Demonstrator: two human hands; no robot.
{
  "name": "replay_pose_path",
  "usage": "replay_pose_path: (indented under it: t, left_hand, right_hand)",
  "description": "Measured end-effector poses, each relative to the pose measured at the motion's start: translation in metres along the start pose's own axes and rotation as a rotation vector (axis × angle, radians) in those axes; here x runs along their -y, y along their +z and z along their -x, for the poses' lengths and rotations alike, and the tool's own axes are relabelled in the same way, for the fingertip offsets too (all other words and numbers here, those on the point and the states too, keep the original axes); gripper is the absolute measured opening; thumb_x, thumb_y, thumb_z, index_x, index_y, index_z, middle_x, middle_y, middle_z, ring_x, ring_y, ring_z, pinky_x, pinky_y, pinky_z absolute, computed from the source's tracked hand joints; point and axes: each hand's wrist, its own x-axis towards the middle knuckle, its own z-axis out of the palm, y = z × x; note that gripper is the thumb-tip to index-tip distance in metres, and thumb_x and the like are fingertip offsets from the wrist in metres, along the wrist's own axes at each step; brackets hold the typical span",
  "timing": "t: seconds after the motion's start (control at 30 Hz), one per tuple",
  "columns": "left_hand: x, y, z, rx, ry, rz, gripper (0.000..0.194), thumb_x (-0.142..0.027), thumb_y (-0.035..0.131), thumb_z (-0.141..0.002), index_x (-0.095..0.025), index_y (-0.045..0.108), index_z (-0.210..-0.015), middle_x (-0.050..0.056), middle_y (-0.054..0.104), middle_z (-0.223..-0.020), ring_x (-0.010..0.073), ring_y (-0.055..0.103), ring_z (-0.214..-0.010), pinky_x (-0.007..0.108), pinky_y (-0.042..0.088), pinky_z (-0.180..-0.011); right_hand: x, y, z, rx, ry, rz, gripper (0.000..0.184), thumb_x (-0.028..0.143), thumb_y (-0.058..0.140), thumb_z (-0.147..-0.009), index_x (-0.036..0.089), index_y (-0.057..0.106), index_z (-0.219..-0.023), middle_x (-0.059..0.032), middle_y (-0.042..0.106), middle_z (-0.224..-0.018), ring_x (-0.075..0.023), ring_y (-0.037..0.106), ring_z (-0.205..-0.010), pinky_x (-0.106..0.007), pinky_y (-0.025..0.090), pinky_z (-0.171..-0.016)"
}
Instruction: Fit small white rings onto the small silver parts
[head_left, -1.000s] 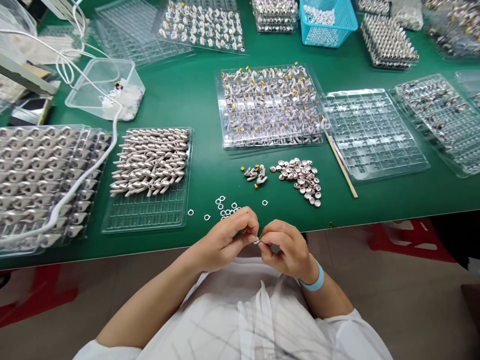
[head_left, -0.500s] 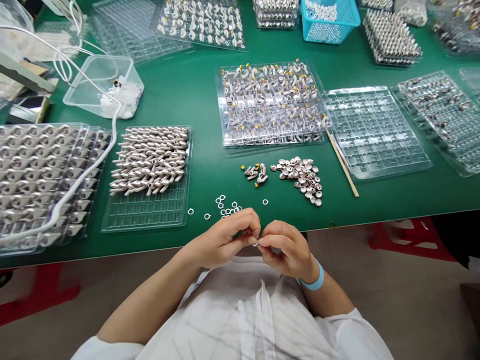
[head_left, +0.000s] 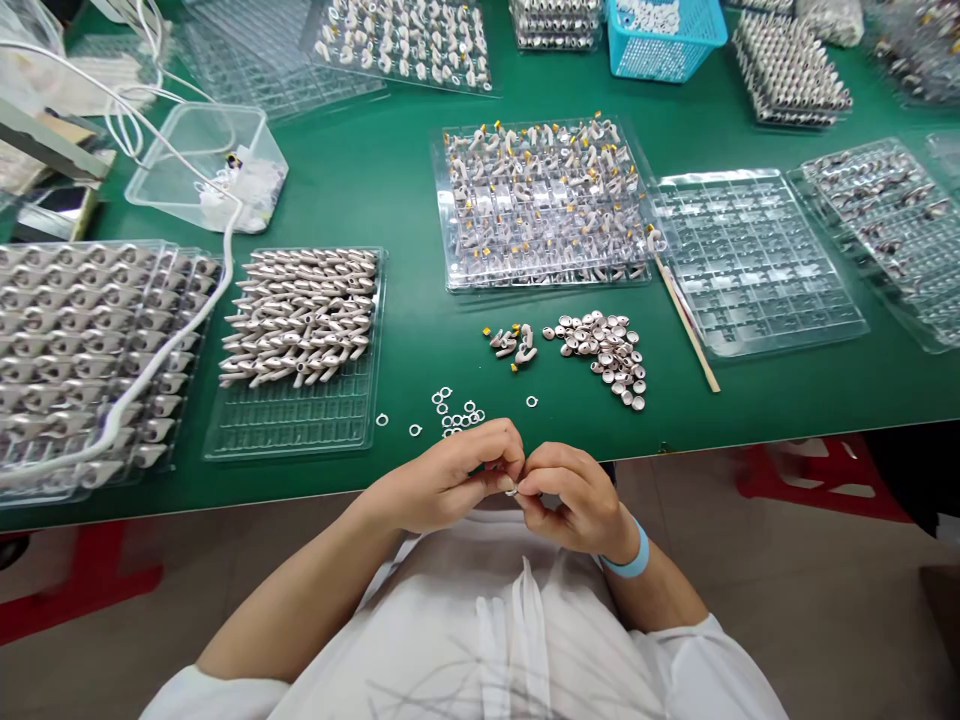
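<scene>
My left hand (head_left: 457, 480) and my right hand (head_left: 570, 495) meet just off the table's front edge. Both pinch a small pale round part (head_left: 512, 491) between their fingertips; most of it is covered, so its exact kind does not show. Beyond my left hand lie several loose white rings (head_left: 457, 421). A single ring (head_left: 532, 401) sits farther right. Past the hands are a few curved grey pieces with yellow tabs (head_left: 523, 346) and a heap of small silvery round caps (head_left: 611, 350).
A clear tray of yellow-tabbed parts (head_left: 540, 205) lies mid-table, with a wooden stick (head_left: 694, 335) and a clear tray (head_left: 757, 260) to its right. Leftward are a tray of slim grey shells (head_left: 292, 420), a white cable (head_left: 157, 365) and a clear tub (head_left: 169, 180). A blue basket (head_left: 664, 50) stands behind.
Both hands stay together on the small part, with almost no movement. The whole view has shifted very slightly; the things on the table lie as before.
</scene>
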Motion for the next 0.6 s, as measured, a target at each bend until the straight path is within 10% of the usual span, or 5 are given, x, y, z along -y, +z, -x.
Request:
replay_pose_path:
  t: [0.3,0.6]
  left_hand:
    - [0.0,0.005,0.001,-0.127,-0.025,-0.055,0.015,-0.014,0.04,-0.096,-0.018,0.047,-0.082,0.003,0.048,-0.083,0.0141,0.045,-0.075,0.026,0.041,-0.068]
    - [0.015,-0.004,0.008,-0.515,-0.064,-0.503,0.01,-0.012,0.048,-0.093,-0.018,0.052,-0.087,0.003,0.055,-0.086,0.0155,0.052,-0.08,0.028,0.043,-0.074]
  right_hand:
    - [-0.001,0.003,0.0,-0.056,0.022,0.078,0.023,0.004,0.059,-0.08,0.022,0.055,-0.095,-0.0022,0.063,-0.077,-0.0133,0.059,-0.066,-0.026,0.054,-0.06]
    - [-0.001,-0.003,0.005,-0.165,-0.012,0.222,0.031,0.002,0.062,-0.079,0.021,0.056,-0.102,-0.0039,0.063,-0.082,-0.0149,0.061,-0.069,-0.029,0.055,-0.061]
